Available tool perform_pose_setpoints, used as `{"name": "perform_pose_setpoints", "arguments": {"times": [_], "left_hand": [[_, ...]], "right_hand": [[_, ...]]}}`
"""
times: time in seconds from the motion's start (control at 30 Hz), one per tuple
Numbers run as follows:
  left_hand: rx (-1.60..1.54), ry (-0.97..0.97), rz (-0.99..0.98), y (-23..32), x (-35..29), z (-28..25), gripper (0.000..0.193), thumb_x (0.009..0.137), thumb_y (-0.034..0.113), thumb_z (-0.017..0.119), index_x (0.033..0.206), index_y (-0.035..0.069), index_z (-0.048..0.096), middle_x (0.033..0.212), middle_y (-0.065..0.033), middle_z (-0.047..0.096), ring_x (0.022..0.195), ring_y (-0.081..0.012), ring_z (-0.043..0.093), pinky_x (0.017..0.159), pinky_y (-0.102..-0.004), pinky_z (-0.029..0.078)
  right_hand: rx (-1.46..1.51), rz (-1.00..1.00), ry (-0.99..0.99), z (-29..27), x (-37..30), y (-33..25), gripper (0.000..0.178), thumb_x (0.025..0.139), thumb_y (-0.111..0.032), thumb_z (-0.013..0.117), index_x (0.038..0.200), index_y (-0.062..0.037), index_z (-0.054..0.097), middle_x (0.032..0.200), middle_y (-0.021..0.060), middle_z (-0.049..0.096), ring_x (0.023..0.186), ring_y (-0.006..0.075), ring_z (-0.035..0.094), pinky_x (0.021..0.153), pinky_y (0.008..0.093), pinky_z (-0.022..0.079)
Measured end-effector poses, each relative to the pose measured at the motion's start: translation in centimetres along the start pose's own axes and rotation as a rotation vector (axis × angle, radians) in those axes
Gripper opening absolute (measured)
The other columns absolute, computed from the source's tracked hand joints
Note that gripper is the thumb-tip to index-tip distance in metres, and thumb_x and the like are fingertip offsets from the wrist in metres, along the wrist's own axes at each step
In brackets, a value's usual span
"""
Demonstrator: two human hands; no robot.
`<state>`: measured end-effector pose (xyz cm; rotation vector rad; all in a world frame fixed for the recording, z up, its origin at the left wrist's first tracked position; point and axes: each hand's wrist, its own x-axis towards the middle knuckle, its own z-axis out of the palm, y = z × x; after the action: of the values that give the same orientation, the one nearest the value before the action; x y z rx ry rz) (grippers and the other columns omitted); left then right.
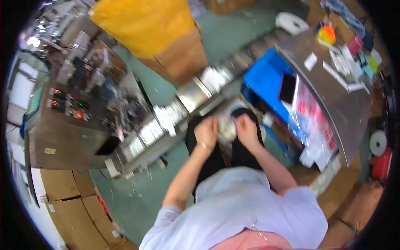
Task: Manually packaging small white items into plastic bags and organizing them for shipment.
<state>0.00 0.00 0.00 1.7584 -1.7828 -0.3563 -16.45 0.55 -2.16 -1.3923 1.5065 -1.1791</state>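
Over my lap, between my two hands, is a clear plastic bag (pixel 226 128) with pale, whitish contents; it is blurred, so I cannot make out what is inside. My left hand (pixel 206 132) is closed, fingers pinched on the left side of the bag's upper edge. On the opposite side my right hand (pixel 247 132) pinches the bag in the same way. Just ahead of my knees runs a metal conveyor (pixel 192 100), with white packets (pixel 170 116) lying along it near my left hand.
A machine with a control panel (pixel 68 104) stands at the left. Beyond the conveyor is a cardboard box (pixel 183 56) with a yellow bag (pixel 146 25). To the right are a blue bin (pixel 266 77), a dark phone (pixel 287 88) and a cluttered metal table (pixel 333 102). Cartons (pixel 75 212) stand lower left.
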Motion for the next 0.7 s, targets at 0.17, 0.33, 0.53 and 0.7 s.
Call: {"name": "perform_pose_setpoints", "arguments": {"times": [0.17, 0.33, 0.53, 0.7], "left_hand": [[0.097, -0.026, 0.003, -3.2, 0.0, 1.9, 0.024, 0.087, 0.032, 0.053, 0.086, 0.012, 0.066, 0.076, -0.0128, 0.064, 0.069, -0.0327, 0.062, 0.06, -0.0426, 0.049], [0.166, -0.143, 0.0, -3.3, -2.2, 2.7, 0.026, 0.088, 0.033, 0.05, 0.083, 0.012, 0.065, 0.073, -0.0143, 0.064, 0.065, -0.0343, 0.062, 0.057, -0.0455, 0.049], [0.139, -0.19, 0.008, -2.0, -0.8, 2.3, 0.024, 0.087, 0.031, 0.049, 0.083, 0.012, 0.063, 0.072, -0.0159, 0.063, 0.067, -0.0342, 0.062, 0.059, -0.0453, 0.05], [0.108, -0.199, 0.177, -2.6, 1.1, 3.0, 0.022, 0.084, 0.03, 0.052, 0.088, 0.012, 0.065, 0.081, -0.0143, 0.065, 0.075, -0.033, 0.063, 0.065, -0.0432, 0.051]], "right_hand": [[-0.099, -0.034, 0.023, 2.9, 0.3, 3.2, 0.01, 0.084, -0.006, 0.056, 0.076, -0.0006, 0.052, 0.061, 0.0123, 0.057, 0.054, 0.0153, 0.056, 0.052, 0.0314, 0.044], [-0.085, -0.052, 0.037, 1.9, -2.7, 3.0, 0.009, 0.08, -0.005, 0.058, 0.075, -0.0008, 0.052, 0.061, 0.0123, 0.057, 0.054, 0.019, 0.057, 0.05, 0.0334, 0.043], [-0.342, -0.245, -0.042, 0.1, -4.4, -1.3, 0.013, 0.082, -0.015, 0.058, 0.077, -0.0037, 0.054, 0.067, 0.014, 0.056, 0.063, 0.0295, 0.059, 0.057, 0.0411, 0.046], [-0.79, -0.404, -0.395, 0.5, -5.8, -1.6, 0.017, 0.077, -0.023, 0.063, 0.081, -0.007, 0.058, 0.078, 0.01, 0.056, 0.073, 0.029, 0.059, 0.061, 0.0441, 0.046]]}}
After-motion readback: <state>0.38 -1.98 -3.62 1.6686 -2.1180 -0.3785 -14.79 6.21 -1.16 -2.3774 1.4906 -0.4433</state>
